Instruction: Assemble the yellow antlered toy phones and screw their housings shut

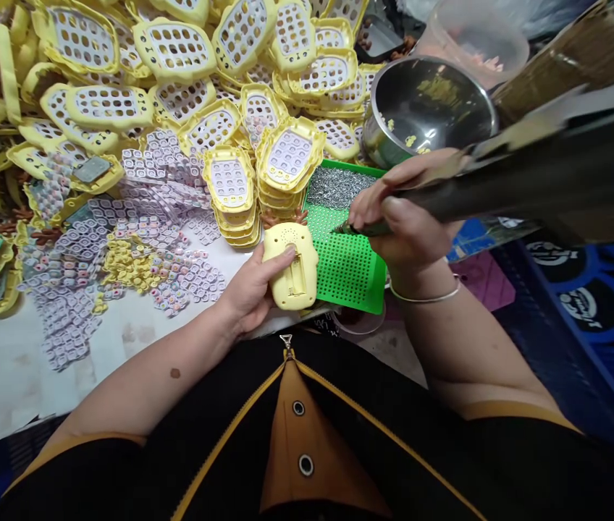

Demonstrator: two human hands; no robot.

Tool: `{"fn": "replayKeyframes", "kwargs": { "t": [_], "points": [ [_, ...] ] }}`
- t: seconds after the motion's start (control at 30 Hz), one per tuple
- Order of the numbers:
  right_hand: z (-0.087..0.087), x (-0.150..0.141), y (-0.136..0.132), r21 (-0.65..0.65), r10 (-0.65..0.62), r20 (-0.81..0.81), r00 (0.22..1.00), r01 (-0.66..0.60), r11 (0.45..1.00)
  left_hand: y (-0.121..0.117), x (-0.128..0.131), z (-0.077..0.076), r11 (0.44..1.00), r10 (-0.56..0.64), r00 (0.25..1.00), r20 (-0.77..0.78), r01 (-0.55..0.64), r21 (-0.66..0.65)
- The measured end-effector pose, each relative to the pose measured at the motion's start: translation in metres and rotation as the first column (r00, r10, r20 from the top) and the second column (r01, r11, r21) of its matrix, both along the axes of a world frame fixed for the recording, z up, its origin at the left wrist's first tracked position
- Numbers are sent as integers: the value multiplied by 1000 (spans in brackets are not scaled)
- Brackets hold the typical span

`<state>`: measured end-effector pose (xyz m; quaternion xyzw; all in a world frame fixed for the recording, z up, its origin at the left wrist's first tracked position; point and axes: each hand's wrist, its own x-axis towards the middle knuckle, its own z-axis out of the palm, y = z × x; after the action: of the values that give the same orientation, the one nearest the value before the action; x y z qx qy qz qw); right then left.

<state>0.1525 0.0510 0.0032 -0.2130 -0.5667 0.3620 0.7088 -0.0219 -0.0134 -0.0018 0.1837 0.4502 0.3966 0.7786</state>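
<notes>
My left hand point(250, 286) is closed around a yellow plastic toy casing point(305, 271) with brown antlers, its back facing up. The thumb presses near the top of the open battery compartment. In my right hand point(410, 224) is a dark power screwdriver point(491, 174), slanting down to the left. Its bit is over the green perforated tray point(358, 278), to the right of the casing and apart from it. Small silver screws point(339, 187) lie heaped at the tray's far end. Whether a screw sits on the bit is too small to tell.
Stacked yellow front shells point(232, 184) stand behind the casing, with a large pile point(174, 51) beyond. White button sheets point(144, 188) and small yellow pieces point(129, 264) cover the table's left. A metal bowl point(377, 134) and a clear tub point(494, 43) stand back right; blue crates point(600, 282) lie right.
</notes>
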Motion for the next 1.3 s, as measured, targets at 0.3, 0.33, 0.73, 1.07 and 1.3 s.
{"fn": "replayKeyframes", "kwargs": {
  "t": [0.3, 0.33, 0.73, 1.07, 1.3],
  "points": [
    [-33, 8, 2, -110, 69, 65, 996, -62, 992, 1, -4, -2, 999, -36, 999, -6, 36, -31],
    [-34, 9, 3, -103, 77, 54, 996, -71, 992, 1, -4, -2, 999, -37, 999, 1, 37, -25],
    [-38, 3, 0, -123, 19, 92, 996, -8, 992, -2, -1, 3, 999, 4, 1000, -3, -4, -52],
    [-42, 3, 1, -84, 32, 106, 994, -23, 996, -6, 0, 2, 999, 44, 999, 0, -44, -21],
    [13, 3, -37, -13, 85, -62, 994, -86, 996, -9, 5, 4, 993, 118, 993, -18, -118, -15]
  ]
}}
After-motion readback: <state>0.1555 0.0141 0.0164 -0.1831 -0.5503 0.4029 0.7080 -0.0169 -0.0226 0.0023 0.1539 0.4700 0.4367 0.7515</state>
